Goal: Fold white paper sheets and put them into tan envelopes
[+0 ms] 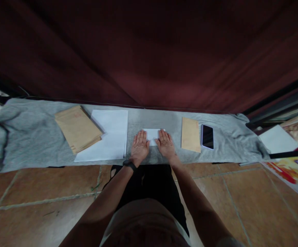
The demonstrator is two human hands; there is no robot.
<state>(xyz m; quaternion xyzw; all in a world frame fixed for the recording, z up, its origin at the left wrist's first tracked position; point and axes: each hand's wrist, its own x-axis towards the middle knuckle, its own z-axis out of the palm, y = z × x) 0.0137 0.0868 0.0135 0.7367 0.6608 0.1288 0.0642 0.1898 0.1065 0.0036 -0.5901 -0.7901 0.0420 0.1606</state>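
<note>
A small white piece of paper (152,134), which looks folded, lies flat on the grey cloth in front of me. My left hand (140,145) rests palm down on its left end, fingers stretched out and pointing away from me. On the right end lies my right hand (165,144), also flat with its fingers extended. Both hands cover the paper's ends, and its middle shows between them. Left of my hands is a stack of white sheets (113,137), with brown envelopes (77,127) partly on top. A single brown envelope (190,134) lies to the right.
Beyond that envelope lies a phone (207,137) with a dark screen. The grey cloth (36,137) covers a narrow bench, wrinkled at both ends. A dark red curtain (144,61) hangs along the far edge. At far right are a white sheet (278,139) and a colourful printed package (295,171).
</note>
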